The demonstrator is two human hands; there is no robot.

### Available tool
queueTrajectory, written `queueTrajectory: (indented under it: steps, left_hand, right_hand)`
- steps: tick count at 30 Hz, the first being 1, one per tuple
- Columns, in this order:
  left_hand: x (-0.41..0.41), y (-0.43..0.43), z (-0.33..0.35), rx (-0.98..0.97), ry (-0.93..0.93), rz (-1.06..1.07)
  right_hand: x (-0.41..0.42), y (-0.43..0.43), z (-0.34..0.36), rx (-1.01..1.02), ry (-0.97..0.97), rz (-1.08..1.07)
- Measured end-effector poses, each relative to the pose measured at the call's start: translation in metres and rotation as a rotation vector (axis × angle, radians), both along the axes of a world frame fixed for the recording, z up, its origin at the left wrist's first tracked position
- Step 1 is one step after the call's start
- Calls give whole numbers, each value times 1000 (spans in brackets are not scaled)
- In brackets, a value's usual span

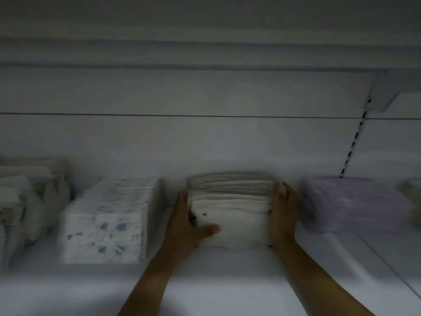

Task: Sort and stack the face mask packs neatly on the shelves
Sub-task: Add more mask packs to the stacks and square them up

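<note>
A row of white face mask packs (pixel 232 201) stands on the white shelf (pixel 227 274), at the middle of the view. My left hand (pixel 184 222) presses flat against the row's left side, and its thumb lies across the front pack. My right hand (pixel 284 213) presses flat against the right side with straight fingers. The frame is dim and blurred.
A row of white packs with blue-grey patterns (pixel 107 222) stands to the left, and more white packs (pixel 27 201) at the far left. A lilac stack (pixel 355 204) lies to the right. The upper shelf (pixel 205 53) hangs above, and a slotted upright (pixel 355 137) runs at the back right.
</note>
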State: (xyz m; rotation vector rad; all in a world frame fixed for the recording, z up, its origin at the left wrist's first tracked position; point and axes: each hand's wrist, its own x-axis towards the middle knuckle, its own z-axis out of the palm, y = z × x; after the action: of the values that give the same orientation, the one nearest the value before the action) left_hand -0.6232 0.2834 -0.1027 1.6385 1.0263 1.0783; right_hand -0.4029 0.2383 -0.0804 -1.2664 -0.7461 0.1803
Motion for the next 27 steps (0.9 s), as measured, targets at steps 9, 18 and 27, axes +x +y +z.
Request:
queueTrajectory:
  steps: [9,18,27]
  left_hand:
    - [5,11,6,51,-56,-80]
    - [7,35,10,0,14,-78]
    - [-2,33,9,-37,67,-155]
  right_hand:
    - [18,3,8,-434,249,218]
    - [10,1,26,-524,293,313]
    - [5,-14,24,-432,350,484]
